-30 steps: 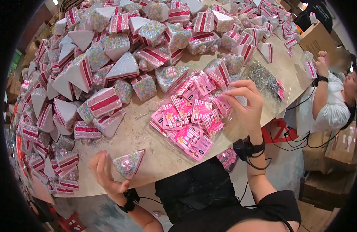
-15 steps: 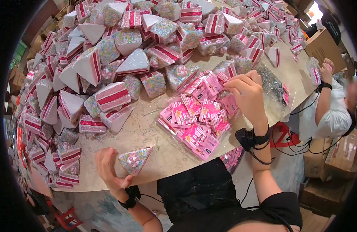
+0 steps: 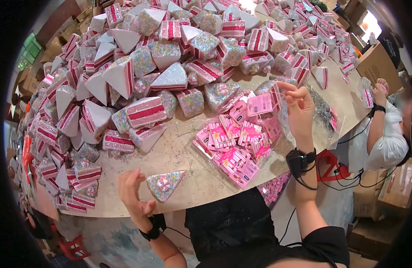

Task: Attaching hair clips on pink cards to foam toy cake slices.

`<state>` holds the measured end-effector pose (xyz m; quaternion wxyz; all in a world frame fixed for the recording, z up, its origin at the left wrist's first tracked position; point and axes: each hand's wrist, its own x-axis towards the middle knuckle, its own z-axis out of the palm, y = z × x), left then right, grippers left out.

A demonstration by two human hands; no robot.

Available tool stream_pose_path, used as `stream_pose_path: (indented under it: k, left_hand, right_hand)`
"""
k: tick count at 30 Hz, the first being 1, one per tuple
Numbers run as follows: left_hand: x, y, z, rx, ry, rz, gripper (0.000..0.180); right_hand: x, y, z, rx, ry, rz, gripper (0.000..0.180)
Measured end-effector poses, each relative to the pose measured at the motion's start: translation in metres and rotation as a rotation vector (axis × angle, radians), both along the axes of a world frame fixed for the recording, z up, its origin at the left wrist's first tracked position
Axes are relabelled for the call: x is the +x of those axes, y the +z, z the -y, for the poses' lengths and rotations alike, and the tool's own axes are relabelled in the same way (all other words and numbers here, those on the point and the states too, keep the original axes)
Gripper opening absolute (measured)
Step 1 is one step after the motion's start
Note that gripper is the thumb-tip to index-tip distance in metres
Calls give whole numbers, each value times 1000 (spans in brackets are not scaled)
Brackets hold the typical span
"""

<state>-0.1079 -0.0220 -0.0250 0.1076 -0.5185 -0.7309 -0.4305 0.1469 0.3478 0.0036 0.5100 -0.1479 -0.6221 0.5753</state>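
A triangular cake-slice ornament (image 3: 163, 185) with pastel sprinkles and a pink swirl candy on top lies on the table near its front edge. Just left of it is my left hand (image 3: 136, 194), open, thumb and curved fingers apart, holding nothing. Pink printed cards (image 3: 235, 163) are heaped in a clear plastic bag in front of me. Over the heap's right side, my right hand (image 3: 299, 107) has its fingers drawn together. One pink card (image 3: 260, 105) shows left of those fingertips; whether a thin strand joins it to them I cannot tell.
A large pile of similar cake slices (image 3: 125, 76) covers the far and left table (image 3: 206, 192). Silver tinsel strands (image 3: 322, 107) lie right of the cards. A co-worker (image 3: 384, 129) at the right holds a wrapped slice. More pink cards (image 3: 275, 187) sit below the table edge.
My right hand has lifted and drawn back from the card heap, and a pink card now shows apart near its fingertips. My left hand stays beside the cake slice. The whole view has shifted slightly.
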Motion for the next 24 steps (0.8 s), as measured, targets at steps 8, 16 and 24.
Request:
stream_pose_path:
  k: [8, 16, 24]
  left_hand:
    - [0, -6, 3, 71, 39, -85, 62]
    - [97, 21, 15, 115, -48, -127, 53]
    - [133, 12, -21, -166, -521, 21, 44]
  right_hand:
    - [25, 13, 37, -64, 197, -251, 17]
    - [47, 21, 140, -16, 638, 340, 11]
    - [37, -27, 184, 53, 794, 463, 17]
